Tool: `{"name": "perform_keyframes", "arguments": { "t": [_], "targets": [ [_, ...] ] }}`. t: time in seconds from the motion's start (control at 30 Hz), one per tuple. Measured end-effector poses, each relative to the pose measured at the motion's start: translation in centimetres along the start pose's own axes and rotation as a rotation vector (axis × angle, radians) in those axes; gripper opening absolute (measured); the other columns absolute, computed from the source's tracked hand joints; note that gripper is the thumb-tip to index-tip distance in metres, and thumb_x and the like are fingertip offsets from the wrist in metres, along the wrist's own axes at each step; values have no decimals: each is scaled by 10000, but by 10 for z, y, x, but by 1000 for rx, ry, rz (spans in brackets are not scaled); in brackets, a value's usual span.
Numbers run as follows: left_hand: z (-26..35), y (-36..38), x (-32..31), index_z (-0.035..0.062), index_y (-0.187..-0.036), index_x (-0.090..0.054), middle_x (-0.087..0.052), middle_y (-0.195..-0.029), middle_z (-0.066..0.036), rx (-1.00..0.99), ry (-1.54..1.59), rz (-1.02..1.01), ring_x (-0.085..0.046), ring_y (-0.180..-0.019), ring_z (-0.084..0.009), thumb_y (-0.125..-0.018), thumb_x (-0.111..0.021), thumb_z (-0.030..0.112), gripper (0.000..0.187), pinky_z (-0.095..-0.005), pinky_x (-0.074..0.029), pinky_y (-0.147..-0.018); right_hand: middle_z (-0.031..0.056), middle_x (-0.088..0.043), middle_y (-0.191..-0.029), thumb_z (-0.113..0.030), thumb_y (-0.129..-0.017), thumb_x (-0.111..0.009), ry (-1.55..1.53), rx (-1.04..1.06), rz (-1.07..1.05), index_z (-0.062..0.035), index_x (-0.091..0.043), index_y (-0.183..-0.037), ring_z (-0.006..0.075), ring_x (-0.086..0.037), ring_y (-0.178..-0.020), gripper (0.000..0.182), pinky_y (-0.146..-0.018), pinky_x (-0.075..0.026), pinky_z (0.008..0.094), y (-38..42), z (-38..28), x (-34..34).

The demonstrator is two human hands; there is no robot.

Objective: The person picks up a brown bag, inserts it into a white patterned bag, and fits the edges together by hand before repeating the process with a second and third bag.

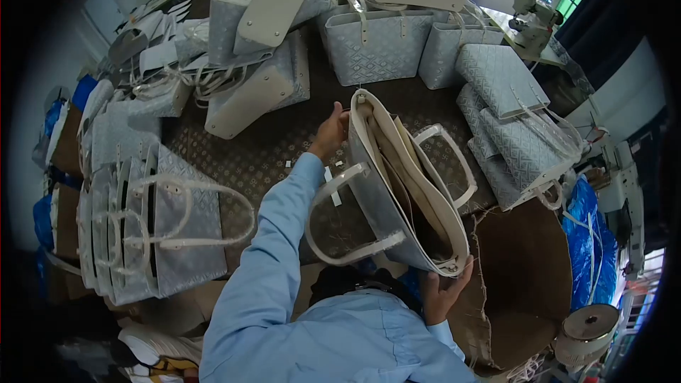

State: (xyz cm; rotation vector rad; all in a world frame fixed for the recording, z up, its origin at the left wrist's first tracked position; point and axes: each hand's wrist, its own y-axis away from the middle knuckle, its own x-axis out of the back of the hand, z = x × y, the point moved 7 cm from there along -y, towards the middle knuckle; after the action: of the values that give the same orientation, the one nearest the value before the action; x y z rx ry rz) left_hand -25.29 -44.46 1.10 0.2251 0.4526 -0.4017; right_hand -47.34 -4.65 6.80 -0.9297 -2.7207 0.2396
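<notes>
A silver-grey patterned tote bag (365, 143) with a cream lining stands open-topped in front of me, tilted, between my hands. My left hand (330, 132) grips its far end near the top corner; some fingers are hidden behind the bag. At the near end, my right hand (443, 292) holds the corner by the rim, thumb and fingers around it. The bag's two handles, wrapped in clear film, flop outward: one handle (323, 223) to the left, the other handle (464, 163) to the right. Inside, a divider and pocket edges show.
Several similar bags (379, 46) line the back of the dark patterned table (269, 143). More bags (188, 230) stand in a row at left, and a stack (507, 85) lies at right. A brown open container (528, 269) is beside my right hand. Small white pieces (333, 188) lie on the table.
</notes>
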Motion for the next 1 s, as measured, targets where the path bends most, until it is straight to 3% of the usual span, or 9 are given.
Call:
{"name": "perform_keyframes", "arguments": {
  "t": [0.13,0.23,0.37,0.43,0.5,0.53,0.6,0.9,1.0],
  "targets": [
    [-24,2,-13,40,-1228,-581,-637,-1096,-100,43,-141,114,-584,-969,-178,-992,-325,531,601,-320,-442,-903,141,-218,-1500,-330,-821,-729,-249,-70,49,-12,-169,-1471,248,-308,-1344,915,-1080,-292,373,-3,28,-3],
    [4,78,-5,47,-1285,-520,-580,-1215,-100,-1,46,289,-568,-1074,-194,-1002,-343,479,546,-330,-448,-939,155,-381,-1410,-620,-800,-628,-81,-198,51,21,-248,-1438,251,-401,-1284,981,-1048,-335,377,-16,48,14],
    [60,164,-17,-8,-1341,-428,-484,-1337,-142,-315,-56,272,-483,-1209,-224,-984,-296,559,682,-362,-411,-1012,187,-551,-1253,-693,-851,-480,-90,-50,-577,82,-485,-1286,267,-526,-1154,889,-993,-401,369,-115,-34,-6],
    [72,182,-15,-35,-1336,-419,-481,-1340,-158,-474,35,292,-465,-1229,-243,-925,-262,679,838,-373,-392,-1033,198,-578,-1230,-543,-918,-504,-120,-239,-624,92,-542,-1227,257,-571,-1099,706,-977,-420,360,-154,-51,-8],
    [72,187,-22,-33,-1336,-420,-487,-1330,-172,-475,53,382,-471,-1221,-261,-860,-247,766,947,-378,-392,-1029,196,-599,-1206,-347,-949,-525,288,214,-695,77,-548,-1219,271,-606,-1064,503,-941,-446,360,-193,-113,-32],
    [69,183,-25,-30,-1340,-417,-495,-1318,-184,-473,115,350,-478,-1211,-261,-851,-249,777,958,-376,-394,-1021,196,-599,-1206,-347,-949,-525,290,209,-712,77,-548,-1219,271,-606,-1064,503,-941,-446,360,-206,-136,-48],
    [80,177,-39,-13,-1344,-416,-529,-1263,-215,-530,-16,319,-523,-1155,-260,-879,-244,741,902,-373,-417,-994,181,-638,-1131,-198,-931,-534,222,409,-1109,45,-572,-1199,307,-628,-1025,364,-917,-463,353,-196,-180,-105],
    [58,165,-63,3,-1202,-487,-500,-1283,-243,-566,-12,385,-517,-1162,-288,-922,-186,680,792,-423,-417,-991,192,-529,-1309,-577,-972,-311,471,-183,-1754,-52,-402,-1405,323,-525,-1190,686,-997,-409,361,-167,-93,-227],
    [54,159,-62,-1,-1289,-449,-486,-1310,-227,-510,48,313,-490,-1198,-285,-890,-166,722,873,-414,-388,-1022,196,-400,-1423,-692,-917,-186,336,-826,-1782,-108,-320,-1458,283,-382,-1318,808,-1073,-332,356,-152,-101,-242]
  ]
}}
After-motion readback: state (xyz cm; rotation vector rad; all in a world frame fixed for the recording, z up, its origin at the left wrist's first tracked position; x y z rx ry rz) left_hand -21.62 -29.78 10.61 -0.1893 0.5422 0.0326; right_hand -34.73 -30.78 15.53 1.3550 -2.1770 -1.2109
